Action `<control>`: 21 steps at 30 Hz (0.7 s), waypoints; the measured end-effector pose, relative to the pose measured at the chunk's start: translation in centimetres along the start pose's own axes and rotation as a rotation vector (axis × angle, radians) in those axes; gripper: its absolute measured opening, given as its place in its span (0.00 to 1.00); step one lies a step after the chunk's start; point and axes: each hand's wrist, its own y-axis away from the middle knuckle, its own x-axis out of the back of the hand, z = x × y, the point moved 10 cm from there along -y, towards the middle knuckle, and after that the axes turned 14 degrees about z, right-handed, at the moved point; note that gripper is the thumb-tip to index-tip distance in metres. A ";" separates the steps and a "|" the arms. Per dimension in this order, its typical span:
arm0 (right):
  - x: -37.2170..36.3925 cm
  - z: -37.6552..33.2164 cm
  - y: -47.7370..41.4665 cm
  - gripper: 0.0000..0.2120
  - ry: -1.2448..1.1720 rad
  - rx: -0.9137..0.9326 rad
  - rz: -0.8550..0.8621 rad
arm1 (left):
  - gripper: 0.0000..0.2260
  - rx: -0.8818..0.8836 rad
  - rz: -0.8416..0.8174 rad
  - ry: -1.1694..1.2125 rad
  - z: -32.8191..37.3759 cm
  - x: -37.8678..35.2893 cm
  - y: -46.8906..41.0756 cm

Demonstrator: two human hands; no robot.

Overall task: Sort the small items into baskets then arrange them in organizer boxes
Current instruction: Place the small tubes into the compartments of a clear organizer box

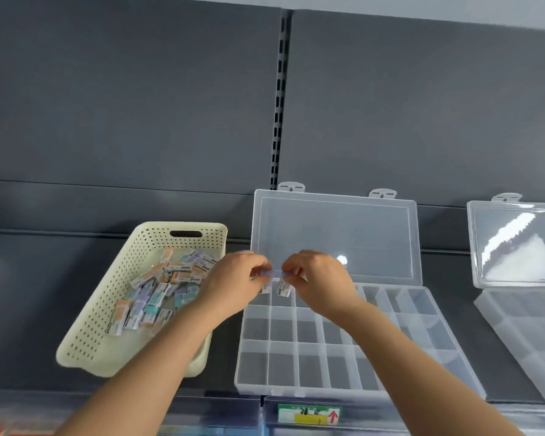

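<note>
A cream perforated basket (85, 335) sits on the grey shelf at the left, holding several small wrapped items (158, 294) in orange, teal and purple. To its right lies a clear organizer box (296, 385) with its lid (337, 237) leaning open against the back panel. My left hand (233, 284) and my right hand (318, 281) meet above the box's back-left compartments. Both pinch small purple-and-white items (279, 280) held between them. Whether any compartment under the hands is filled is hidden.
A second clear organizer box (523, 335) stands open at the far right, partly cut off. The dark back panel (139, 121) rises behind everything. A price label (309, 415) sits on the shelf's front edge, with blurred goods below.
</note>
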 end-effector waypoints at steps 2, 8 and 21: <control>-0.8 0.2 0.3 0.08 0.008 0.018 -0.030 | 0.05 0.004 0.016 -0.046 -0.3 -0.5 0.1; -3.0 0.9 0.7 0.09 0.044 0.046 -0.073 | 0.05 -0.072 -0.015 -0.188 -0.4 -1.6 0.1; -3.9 1.4 0.6 0.09 0.060 0.066 -0.090 | 0.08 -0.149 -0.052 -0.281 -1.1 -2.8 -0.1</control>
